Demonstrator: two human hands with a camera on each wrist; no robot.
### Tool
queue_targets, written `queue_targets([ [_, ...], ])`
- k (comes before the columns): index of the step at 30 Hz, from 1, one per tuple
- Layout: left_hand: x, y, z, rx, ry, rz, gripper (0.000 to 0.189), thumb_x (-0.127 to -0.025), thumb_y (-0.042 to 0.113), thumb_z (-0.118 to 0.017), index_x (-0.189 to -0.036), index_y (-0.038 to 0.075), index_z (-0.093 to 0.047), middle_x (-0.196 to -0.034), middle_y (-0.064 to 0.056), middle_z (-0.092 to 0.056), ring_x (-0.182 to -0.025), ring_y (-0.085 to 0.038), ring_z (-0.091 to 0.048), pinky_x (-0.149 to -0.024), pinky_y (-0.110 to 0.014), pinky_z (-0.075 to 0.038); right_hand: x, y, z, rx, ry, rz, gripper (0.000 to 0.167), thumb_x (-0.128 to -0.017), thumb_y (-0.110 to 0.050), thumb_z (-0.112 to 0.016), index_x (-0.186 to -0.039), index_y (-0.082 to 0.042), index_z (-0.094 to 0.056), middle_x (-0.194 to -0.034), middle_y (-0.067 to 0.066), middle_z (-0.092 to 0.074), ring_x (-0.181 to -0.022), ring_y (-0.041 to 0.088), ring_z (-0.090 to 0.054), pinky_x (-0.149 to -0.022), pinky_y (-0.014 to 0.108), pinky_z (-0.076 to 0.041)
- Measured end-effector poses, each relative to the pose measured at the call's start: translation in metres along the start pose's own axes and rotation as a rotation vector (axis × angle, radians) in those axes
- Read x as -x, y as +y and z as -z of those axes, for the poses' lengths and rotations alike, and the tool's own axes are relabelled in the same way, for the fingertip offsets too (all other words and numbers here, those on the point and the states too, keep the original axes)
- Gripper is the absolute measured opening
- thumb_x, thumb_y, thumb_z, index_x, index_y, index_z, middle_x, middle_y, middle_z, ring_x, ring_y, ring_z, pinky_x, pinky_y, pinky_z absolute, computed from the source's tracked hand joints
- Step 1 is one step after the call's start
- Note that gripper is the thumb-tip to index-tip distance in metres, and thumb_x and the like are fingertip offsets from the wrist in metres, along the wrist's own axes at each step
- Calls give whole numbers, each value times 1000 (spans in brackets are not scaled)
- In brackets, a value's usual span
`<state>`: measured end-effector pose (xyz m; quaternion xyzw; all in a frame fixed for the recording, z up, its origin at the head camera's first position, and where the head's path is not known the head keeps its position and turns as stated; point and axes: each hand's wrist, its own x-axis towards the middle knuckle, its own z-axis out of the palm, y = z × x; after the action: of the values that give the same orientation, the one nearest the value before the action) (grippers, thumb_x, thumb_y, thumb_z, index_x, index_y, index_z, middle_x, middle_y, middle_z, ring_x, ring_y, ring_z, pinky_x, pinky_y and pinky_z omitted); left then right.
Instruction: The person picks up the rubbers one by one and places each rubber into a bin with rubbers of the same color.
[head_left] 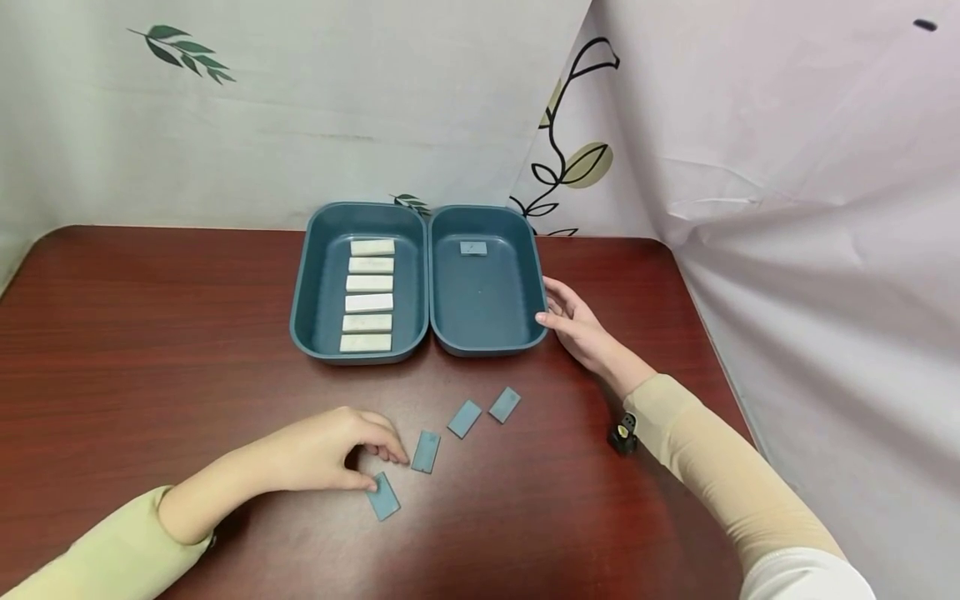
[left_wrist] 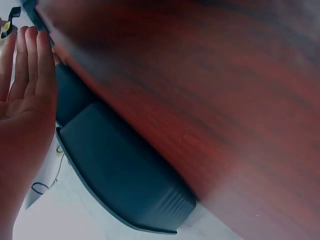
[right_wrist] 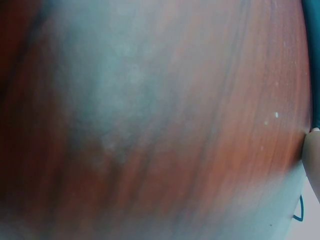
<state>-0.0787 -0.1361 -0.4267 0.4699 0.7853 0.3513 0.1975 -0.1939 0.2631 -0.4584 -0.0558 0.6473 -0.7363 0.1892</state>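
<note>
My left hand (head_left: 337, 450) is low over the table, its thumb at the corner of a small blue rectangular tile (head_left: 384, 497). Its fingertips come down beside a second blue tile (head_left: 426, 452); in the left wrist view the fingers (left_wrist: 32, 65) look nearly straight. Farther right lie two more blue tiles, one nearer the middle (head_left: 465, 418) and one to its right (head_left: 505, 405). My right hand (head_left: 573, 321) holds the right side of a blue tray (head_left: 487, 346), thumb over the rim and fingers along the outer wall. Inside that tray, toward the back, lies one blue tile (head_left: 473, 248).
A matching blue tray (head_left: 300, 317) stands against the first one's left side, with several white rectangular blocks (head_left: 369, 302) in a column. Both are at the back of the brown table (head_left: 150, 350), before a leaf-patterned white curtain (head_left: 337, 108).
</note>
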Motion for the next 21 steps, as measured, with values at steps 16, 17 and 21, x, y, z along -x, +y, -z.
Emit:
queue_targets([
  [16, 2, 1, -8, -126, -43, -23, 35, -79, 10, -93, -108, 23, -78, -111, 15, -73, -106, -5, -68, -94, -29, -59, 0, -2, 0, 0, -11, -3, 73, -101, 7, -50, -168, -2, -22, -173, 18, -25, -145, 12, -42, -110, 15, -44],
  [17, 2, 1, -8, -138, -44, -35, 35, -78, 10, -93, -107, 23, -78, -110, 15, -73, -106, -5, -68, -94, -29, -59, 0, -2, 0, 0, -11, -3, 73, -101, 6, -51, -167, -2, -22, -173, 18, -26, -145, 12, -42, -110, 15, -44],
  [21, 0, 4, -8, -167, -67, -58, 33, -79, 8, -93, -105, 22, -79, -106, 17, -73, -104, -4, -68, -91, -27, -59, 0, 1, 1, 1, -10, -5, 73, -101, 6, -51, -167, -2, -22, -172, 17, -27, -145, 11, -43, -110, 15, -44],
])
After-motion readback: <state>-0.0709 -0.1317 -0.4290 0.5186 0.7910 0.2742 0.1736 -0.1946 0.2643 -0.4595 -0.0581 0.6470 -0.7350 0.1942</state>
